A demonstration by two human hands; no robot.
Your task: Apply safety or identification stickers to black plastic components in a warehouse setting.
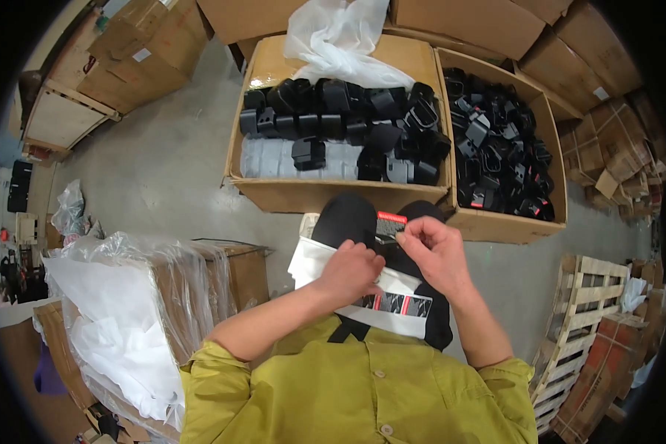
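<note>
Two open cardboard boxes sit on the grey concrete floor just beyond the person's knees. The left box (274, 194) holds rows of blocky, matte black plastic parts (333, 118) over a pale grey layer, with a crumpled white plastic bag (340, 37) draped across its far edge; the right box (510, 226) is heaped with loose black plastic clips (496, 155). Nearer than the left box, over the lap, lies a flat white packet (392, 307) with a glossy red-and-black printed strip. The left hand (351, 272) presses down on the packet's upper edge, fingers curled and closed against it. The right hand (436, 251) is pinched shut, thumb and fingertips gripping a small black piece with a red label (391, 222), held just above the packet and close to the left box's front wall. To the left of that box stands a carton wrapped in wrinkled clear film (163, 296); to the right of the clip box, a bare wooden pallet (577, 325).
</note>
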